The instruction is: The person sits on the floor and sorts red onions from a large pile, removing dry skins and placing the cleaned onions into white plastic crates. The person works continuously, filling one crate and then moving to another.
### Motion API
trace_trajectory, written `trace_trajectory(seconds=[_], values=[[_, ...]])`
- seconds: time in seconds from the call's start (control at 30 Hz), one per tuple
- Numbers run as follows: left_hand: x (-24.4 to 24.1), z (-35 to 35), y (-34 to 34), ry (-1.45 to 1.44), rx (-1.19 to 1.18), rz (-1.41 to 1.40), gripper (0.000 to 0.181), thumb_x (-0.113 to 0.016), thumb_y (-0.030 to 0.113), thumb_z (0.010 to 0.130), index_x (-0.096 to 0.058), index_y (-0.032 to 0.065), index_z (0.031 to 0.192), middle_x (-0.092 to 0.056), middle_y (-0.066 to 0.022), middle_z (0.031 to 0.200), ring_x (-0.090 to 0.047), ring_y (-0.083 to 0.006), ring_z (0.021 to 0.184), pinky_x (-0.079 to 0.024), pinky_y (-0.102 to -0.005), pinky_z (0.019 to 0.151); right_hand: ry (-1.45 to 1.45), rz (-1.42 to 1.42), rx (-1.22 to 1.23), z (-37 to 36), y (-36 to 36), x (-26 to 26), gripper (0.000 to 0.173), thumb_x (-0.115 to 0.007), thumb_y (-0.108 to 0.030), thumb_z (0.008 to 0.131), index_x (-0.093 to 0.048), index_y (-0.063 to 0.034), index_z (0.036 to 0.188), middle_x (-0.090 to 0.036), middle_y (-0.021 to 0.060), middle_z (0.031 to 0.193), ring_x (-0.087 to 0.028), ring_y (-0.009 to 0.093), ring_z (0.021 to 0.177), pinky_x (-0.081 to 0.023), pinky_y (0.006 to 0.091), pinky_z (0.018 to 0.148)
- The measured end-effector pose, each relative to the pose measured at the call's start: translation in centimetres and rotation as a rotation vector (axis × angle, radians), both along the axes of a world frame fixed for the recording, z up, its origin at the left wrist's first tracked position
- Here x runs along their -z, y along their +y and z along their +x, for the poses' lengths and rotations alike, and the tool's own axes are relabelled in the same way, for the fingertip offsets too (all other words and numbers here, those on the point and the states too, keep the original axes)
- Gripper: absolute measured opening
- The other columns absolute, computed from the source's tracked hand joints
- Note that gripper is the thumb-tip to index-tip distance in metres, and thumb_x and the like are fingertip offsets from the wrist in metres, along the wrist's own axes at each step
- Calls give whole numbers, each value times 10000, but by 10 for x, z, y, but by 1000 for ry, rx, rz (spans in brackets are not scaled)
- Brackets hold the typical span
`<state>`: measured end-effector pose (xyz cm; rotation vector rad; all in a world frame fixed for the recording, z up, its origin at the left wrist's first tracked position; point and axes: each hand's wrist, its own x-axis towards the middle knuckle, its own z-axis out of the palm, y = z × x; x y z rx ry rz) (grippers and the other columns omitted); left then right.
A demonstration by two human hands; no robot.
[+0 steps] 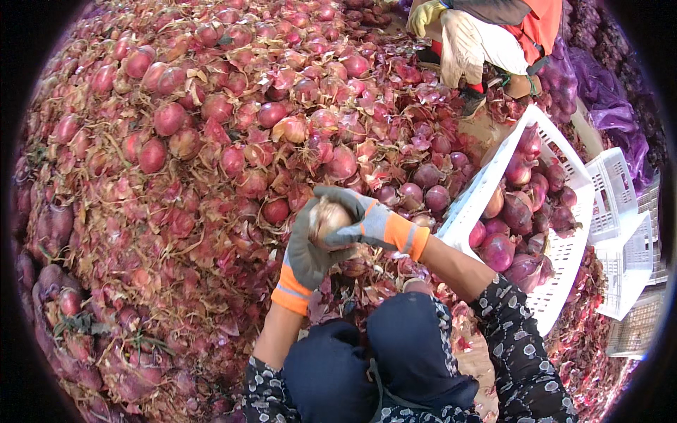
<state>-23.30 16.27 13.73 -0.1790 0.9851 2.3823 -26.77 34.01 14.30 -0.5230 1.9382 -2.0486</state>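
Both hands wear grey work gloves with orange cuffs. Between them, in front of my knees, is a pale, brownish-skinned onion. My left hand cups it from the left and below. Over its top and right side, my right hand has its fingers wrapped. Red onions and loose dry skins spread in a wide heap before me and to the left. To the right of my right forearm, a white plastic crate stands tilted with many red onions in it.
A person with a yellow glove sits low at the upper right, beyond the crate. More white crates stand at the far right. Purple mesh sacks lie along the upper right edge.
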Motion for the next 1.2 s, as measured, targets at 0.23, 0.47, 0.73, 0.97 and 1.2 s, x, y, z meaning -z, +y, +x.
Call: trace_trajectory(seconds=[0.23, 0.47, 0.73, 0.97, 1.2], values=[[-79, 16, 50, 416, 104, -210, 549, -467, 402, 927, -456, -18, 1280, -562, -144, 1224, -580, -234, 1070, -500, -355, 892, -89, -323, 173, 54, 38, -55, 285, -710, -111, 803, -666, 7, 1059, -697, 62, 968, -640, 149, 884, -511, 296, 818], [-118, 32, 72, 720, -19, -651, 457, -485, 279, 914, -516, -42, 1238, -595, -102, 1142, -588, -162, 985, -457, -290, 894, -211, 60, 294, 103, 58, 25, 238, -674, -154, 856, -649, -23, 1053, -680, 24, 917, -601, 82, 777, -499, 241, 689], [-68, -11, -16, 149, -106, -167, 405, -531, 331, 915, -502, 7, 1157, -571, -154, 1140, -586, -241, 1018, -555, -365, 779, -337, 342, 280, 158, 104, 92, 326, -632, -265, 851, -642, -71, 1113, -676, 87, 1037, -627, 183, 944, -477, 310, 852], [-173, 46, 7, 107, -451, -87, 646, -444, 428, 946, -244, 14, 1401, -463, -274, 1296, -598, -422, 1011, -577, -512, 736, -374, 598, 198, 169, 89, 124, 404, -601, -366, 812, -641, -100, 1113, -662, 152, 1062, -626, 282, 993, -466, 371, 884], [-149, 89, 21, 110, -159, 18, 549, -294, 370, 1005, -328, -19, 1390, -471, -309, 1289, -567, -486, 1038, -536, -565, 789, -41, 1097, 620, 61, 57, 159, 488, -565, -337, 805, -525, -142, 1251, -527, 166, 1250, -524, 351, 1117, -434, 451, 937]])
